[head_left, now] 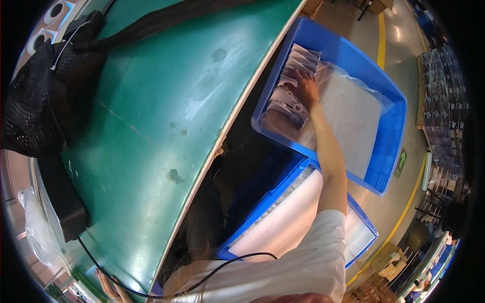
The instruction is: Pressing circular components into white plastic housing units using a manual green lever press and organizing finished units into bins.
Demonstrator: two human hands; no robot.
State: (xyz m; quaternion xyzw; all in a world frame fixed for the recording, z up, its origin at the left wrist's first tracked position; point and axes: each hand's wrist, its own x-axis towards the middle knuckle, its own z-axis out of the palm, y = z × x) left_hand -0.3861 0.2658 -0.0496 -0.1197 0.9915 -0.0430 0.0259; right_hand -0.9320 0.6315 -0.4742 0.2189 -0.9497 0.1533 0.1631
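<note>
My right hand reaches into a blue plastic bin on the right. Its fingers are spread and touch a row of white plastic parts along the bin's left side. The parts stand close together, and some show a round ring at one end. Whether the fingertips grip one of them is partly hidden. My left hand lies at the near edge of the green table, fingers stretched out, with nothing seen in it.
A white sheet lines the bin beside the parts. A second blue bin with a white foam-like sheet stands nearer me. Black mesh fabric lies on the table's left, and a black cable crosses in front of me. A wrapped pallet stack stands far right.
</note>
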